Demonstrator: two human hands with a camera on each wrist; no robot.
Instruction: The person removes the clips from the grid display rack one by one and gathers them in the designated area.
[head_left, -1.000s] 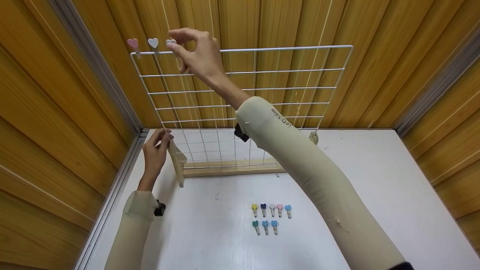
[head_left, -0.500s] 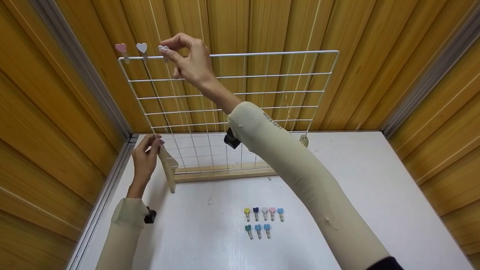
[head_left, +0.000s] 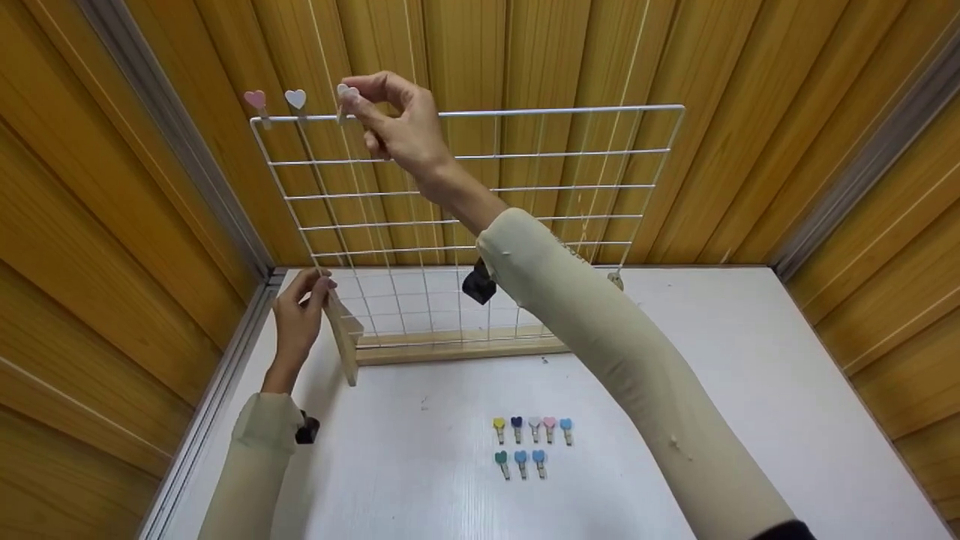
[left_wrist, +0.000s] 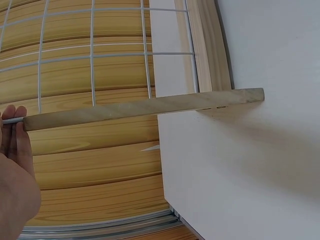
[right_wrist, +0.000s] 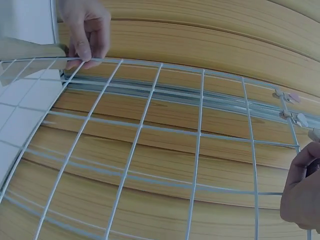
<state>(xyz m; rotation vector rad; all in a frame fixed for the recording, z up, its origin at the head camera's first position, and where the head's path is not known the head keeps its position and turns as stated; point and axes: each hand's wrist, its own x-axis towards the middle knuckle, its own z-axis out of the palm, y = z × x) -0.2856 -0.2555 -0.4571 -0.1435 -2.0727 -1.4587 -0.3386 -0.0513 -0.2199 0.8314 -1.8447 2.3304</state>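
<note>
In the head view my right hand (head_left: 409, 124) pinches a small clothespin with a white heart (head_left: 347, 91) at the top bar of a white wire grid (head_left: 555, 112). Whether that clothespin is clamped on the bar I cannot tell. To its left, a pink heart clothespin (head_left: 256, 100) and another white heart clothespin (head_left: 296, 98) sit upright on the same bar. My left hand (head_left: 298, 311) holds the grid's left side wire, just above the wooden stand's upright (head_left: 343, 339); the left wrist view shows the fingers (left_wrist: 21, 132) round this wire.
Two rows of heart clothespins lie on the white table (head_left: 420, 465), among them a yellow one (head_left: 499, 429), a dark blue one (head_left: 517, 429) and a green one (head_left: 502, 463). The stand's wooden crossbar (head_left: 457, 352) rests behind them. Wood-patterned walls (head_left: 847, 225) enclose the table.
The head view has shifted a little. My right hand stays at the top bar, its grasp on the white heart clothespin slightly altered, with more of the clothespin showing. My left hand keeps its hold.
</note>
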